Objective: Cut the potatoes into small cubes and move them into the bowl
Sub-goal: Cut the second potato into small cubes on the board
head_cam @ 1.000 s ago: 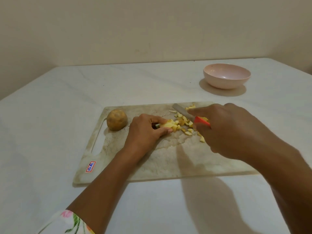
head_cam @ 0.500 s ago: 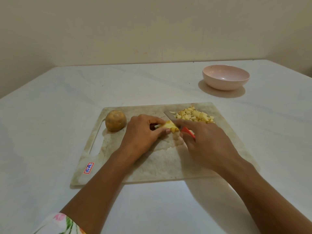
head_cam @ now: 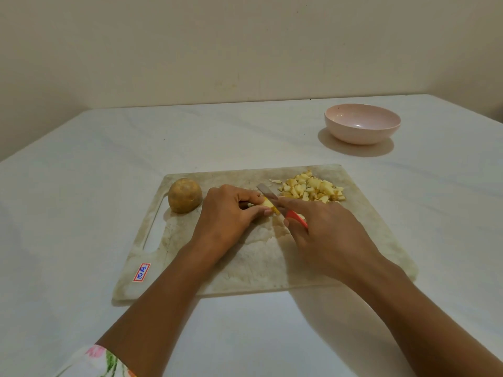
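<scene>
On the worn cutting board (head_cam: pixel 375 240) my left hand (head_cam: pixel 228 213) pinches a small yellow potato piece (head_cam: pixel 268 204) between fingers and thumb. My right hand (head_cam: pixel 324 235) grips a knife with a red handle (head_cam: pixel 298 217); its blade (head_cam: pixel 266 193) rests across the potato piece. A pile of small potato cubes (head_cam: pixel 313 189) lies at the board's far right. A whole unpeeled potato (head_cam: pixel 184 195) sits at the board's far left. The pink bowl (head_cam: pixel 362 123) stands beyond the board to the right, and its inside looks bare.
The board lies on a white table (head_cam: pixel 81 200), with a handle slot (head_cam: pixel 155 229) and a red-and-blue sticker (head_cam: pixel 141 272) on its left side. A beige wall runs behind the table's far edge.
My right hand swept the cut cubes to the board's far right, then brought the knife back to the piece held by my left hand. The left hand stayed put.
</scene>
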